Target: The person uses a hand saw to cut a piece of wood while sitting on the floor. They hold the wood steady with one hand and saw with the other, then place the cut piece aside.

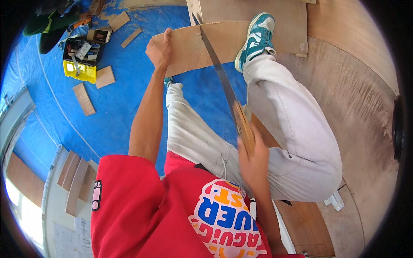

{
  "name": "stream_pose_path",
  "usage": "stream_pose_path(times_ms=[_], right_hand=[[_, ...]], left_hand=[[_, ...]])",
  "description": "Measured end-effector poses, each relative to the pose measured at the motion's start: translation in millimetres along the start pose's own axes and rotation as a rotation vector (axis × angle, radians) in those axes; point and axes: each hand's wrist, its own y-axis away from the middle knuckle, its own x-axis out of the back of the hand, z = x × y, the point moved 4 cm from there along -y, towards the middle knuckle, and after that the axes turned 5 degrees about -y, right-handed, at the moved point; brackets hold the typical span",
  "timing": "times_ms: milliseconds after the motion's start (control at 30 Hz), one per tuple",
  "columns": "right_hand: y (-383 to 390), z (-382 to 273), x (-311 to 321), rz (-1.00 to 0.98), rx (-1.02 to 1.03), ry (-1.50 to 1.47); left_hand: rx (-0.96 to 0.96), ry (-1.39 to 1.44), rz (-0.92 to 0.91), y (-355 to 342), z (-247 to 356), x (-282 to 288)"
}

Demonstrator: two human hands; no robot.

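At 12 o'clock from the middle of the view, a long, pale brown plywood board (185,49) lies crosswise, its right part running toward 1 o'clock. My left hand (159,52), at 11 o'clock, grips the board's left end: the thumb extends along the upper face, while the other fingers curl over the end, their tips hidden. My right hand (254,158), at 4 o'clock and slightly blurred, is wrapped around the light wooden handle of a handsaw with a long, dark grey metal blade (214,58). The blade slants from the handle, just right of centre, up across the board, its tip passing the far edge at 12 o'clock; I cannot tell how deep it sits in the wood.

At 1 o'clock, my right foot, in a teal-and-white sneaker (258,38), is set over the board's right part, to the right of the blade. Beyond the board, also toward 1 o'clock, is a broad, light brown plywood sheet (254,10).

A black toolbox with a yellow lid (80,72) stands at 10 o'clock on blue plastic sheeting (124,107), with a small rectangular wood offcut (105,77) just beside it. Another person in dark clothing (45,25) is farther out at 10 o'clock.
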Motion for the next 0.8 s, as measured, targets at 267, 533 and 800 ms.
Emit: stream_pose_path(times_ms=[267,533,800], right_hand=[[-252.5,-43.2,-114.5,0.035,0.317,0.075],[2.8,6.9,-9.6,0.031,0.132,0.038],[-133.3,-34.2,-52.4,0.054,0.244,-0.082]], left_hand=[[-0.074,-0.068,0.057,-2.0,-8.5,-3.7],[-0.148,-0.070,0.059,-1.0,-1.9,-2.4],[-0.149,-0.094,0.009,0.6,1.5,-0.6]])
